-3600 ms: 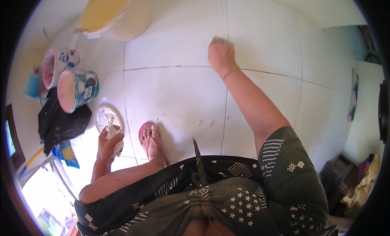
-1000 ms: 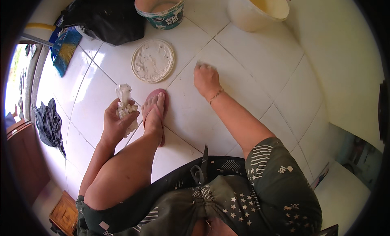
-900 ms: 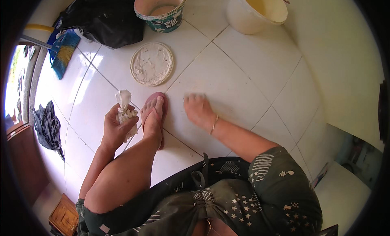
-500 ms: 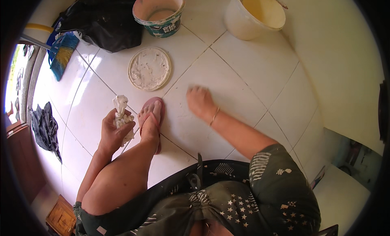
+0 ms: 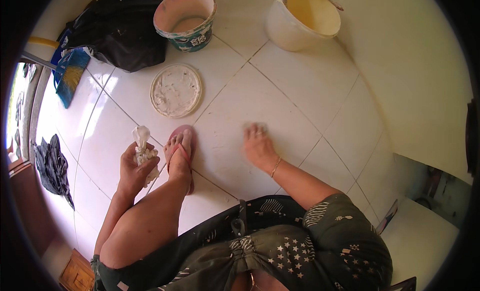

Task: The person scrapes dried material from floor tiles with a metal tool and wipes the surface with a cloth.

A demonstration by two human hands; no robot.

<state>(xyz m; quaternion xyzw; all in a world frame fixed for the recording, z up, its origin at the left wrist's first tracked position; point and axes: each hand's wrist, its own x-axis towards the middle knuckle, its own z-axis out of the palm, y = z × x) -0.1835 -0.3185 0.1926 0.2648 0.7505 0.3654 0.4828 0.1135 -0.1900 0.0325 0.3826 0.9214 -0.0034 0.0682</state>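
My left hand (image 5: pixel 135 166) is closed around a crumpled white plastic bag (image 5: pixel 142 136), held up beside my left knee and foot. Bunched ends stick out above and below the fingers. On the tiled floor (image 5: pixel 225 151), my right hand (image 5: pixel 259 148) presses down with its fingers close together. A pale, blurred edge shows at its fingertips, but I cannot make out what it is. Ahead of my foot (image 5: pixel 179 151), in its pink flip-flop, lies a round lid (image 5: pixel 176 91) smeared with whitish paste.
A green-and-white bucket (image 5: pixel 186 28) with pinkish inner walls stands beyond the lid. Left of it lies a black bag (image 5: pixel 120 33) near a blue broom (image 5: pixel 72 78). A cream bucket (image 5: pixel 302 23) stands by the right wall (image 5: pixel 400 66). Black crumpled plastic (image 5: pixel 54 166) lies far left.
My right hand has slid over the floor, to the right and nearer to me. My left hand keeps its hold on the white bag. The view has shifted slightly.
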